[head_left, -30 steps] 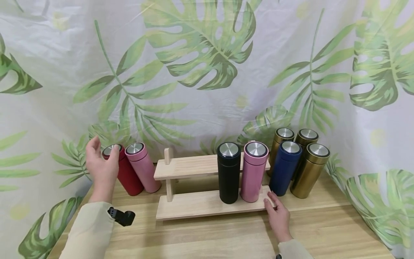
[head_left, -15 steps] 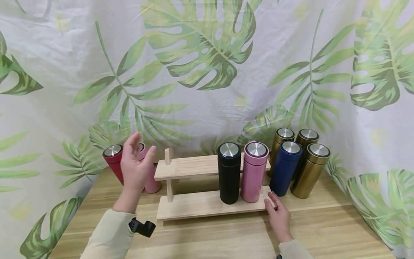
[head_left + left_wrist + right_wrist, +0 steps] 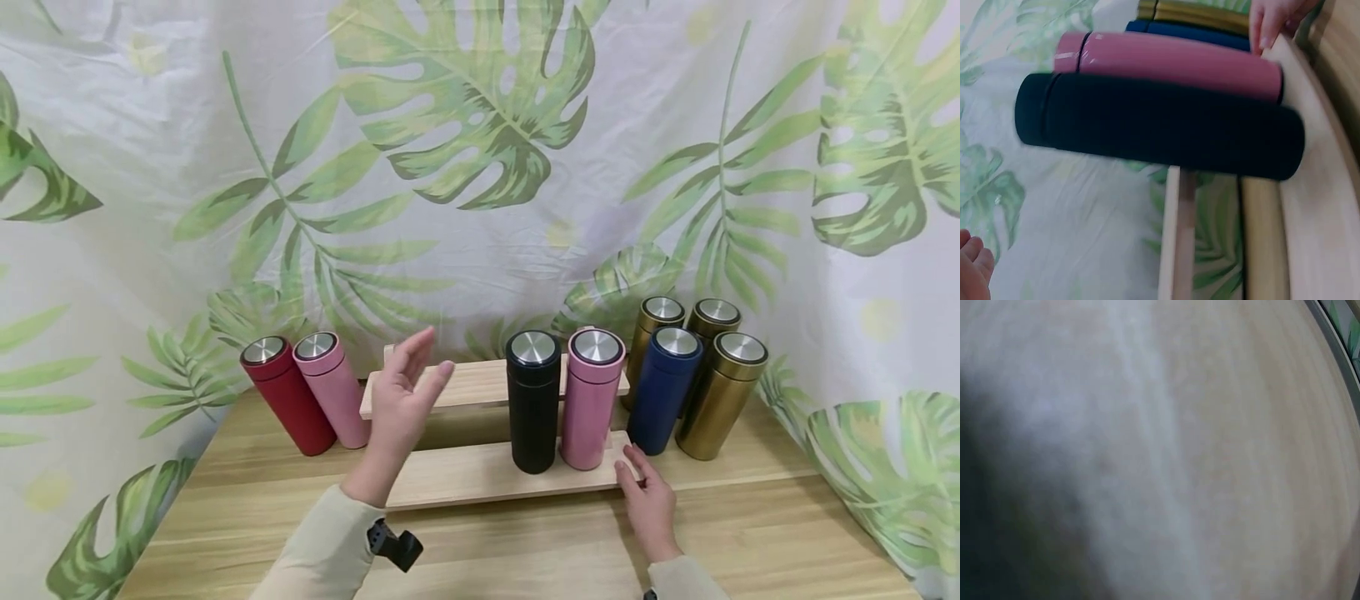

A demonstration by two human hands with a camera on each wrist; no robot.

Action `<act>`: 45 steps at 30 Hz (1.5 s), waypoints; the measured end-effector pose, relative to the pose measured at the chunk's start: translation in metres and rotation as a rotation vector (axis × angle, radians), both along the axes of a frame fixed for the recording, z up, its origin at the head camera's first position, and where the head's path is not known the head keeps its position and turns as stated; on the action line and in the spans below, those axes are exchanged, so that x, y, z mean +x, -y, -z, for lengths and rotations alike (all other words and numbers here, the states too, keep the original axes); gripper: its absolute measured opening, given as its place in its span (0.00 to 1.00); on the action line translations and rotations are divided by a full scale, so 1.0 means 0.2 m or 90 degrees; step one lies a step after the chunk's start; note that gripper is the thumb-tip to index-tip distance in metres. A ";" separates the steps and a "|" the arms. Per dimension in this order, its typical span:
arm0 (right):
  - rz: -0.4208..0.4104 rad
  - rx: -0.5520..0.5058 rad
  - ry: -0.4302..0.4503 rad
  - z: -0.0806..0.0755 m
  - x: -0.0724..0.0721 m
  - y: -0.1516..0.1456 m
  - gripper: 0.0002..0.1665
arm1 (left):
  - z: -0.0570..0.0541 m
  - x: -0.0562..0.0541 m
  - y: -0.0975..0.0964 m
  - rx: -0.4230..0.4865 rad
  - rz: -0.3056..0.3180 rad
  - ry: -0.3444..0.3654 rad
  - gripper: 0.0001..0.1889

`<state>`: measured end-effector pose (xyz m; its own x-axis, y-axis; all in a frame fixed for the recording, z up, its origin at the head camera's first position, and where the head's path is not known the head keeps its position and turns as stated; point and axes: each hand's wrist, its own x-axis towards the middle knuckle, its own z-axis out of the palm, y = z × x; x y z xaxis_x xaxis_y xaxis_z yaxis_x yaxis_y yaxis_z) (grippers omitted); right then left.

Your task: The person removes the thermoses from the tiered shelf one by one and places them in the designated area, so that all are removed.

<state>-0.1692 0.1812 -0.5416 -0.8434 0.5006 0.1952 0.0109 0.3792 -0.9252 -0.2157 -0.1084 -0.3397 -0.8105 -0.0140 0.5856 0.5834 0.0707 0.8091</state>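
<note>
My left hand [image 3: 403, 398] hangs in the air before the left part of a small two-tier wooden shelf [image 3: 480, 475], fingers apart and holding nothing. On the lower board stand a black thermos bottle [image 3: 533, 408] and, right beside it, a pink thermos bottle [image 3: 591, 408]. My right hand [image 3: 651, 508] grips the right front corner of that board with thumb and fingers. In the left wrist view, the black bottle [image 3: 1160, 125] lies across the picture, and fingertips of the left hand [image 3: 972, 265] show at the edge. The right wrist view shows only blurred wood.
Left of the shelf, a red thermos [image 3: 292, 400] and a second pink thermos [image 3: 335, 392] stand on the wooden table [image 3: 225, 508]. Close past the shelf's right end are a blue thermos [image 3: 663, 396] and several gold thermoses [image 3: 718, 404]. A leaf-print cloth [image 3: 480, 167] hangs behind.
My left hand has moved right, from in front of the red thermos, past the left pink one, to the shelf's left part. The right hand and the bottles have stayed put.
</note>
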 end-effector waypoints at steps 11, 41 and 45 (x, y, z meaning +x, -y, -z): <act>-0.006 -0.005 -0.009 0.00 0.00 -0.01 0.21 | 0.06 0.00 -0.21 -0.039 0.080 0.103 0.25; -0.008 -0.001 -0.008 0.01 0.00 0.00 0.21 | 0.08 -0.06 -0.42 -0.101 0.071 0.126 0.39; -0.008 -0.001 0.004 0.00 0.00 0.00 0.21 | 0.11 -0.07 -0.41 -0.080 0.061 0.106 0.38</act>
<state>-0.1694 0.1820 -0.5419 -0.8505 0.4910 0.1886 0.0126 0.3776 -0.9259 -0.2293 -0.0255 -0.3625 -0.8901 0.1325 0.4360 0.4515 0.1268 0.8832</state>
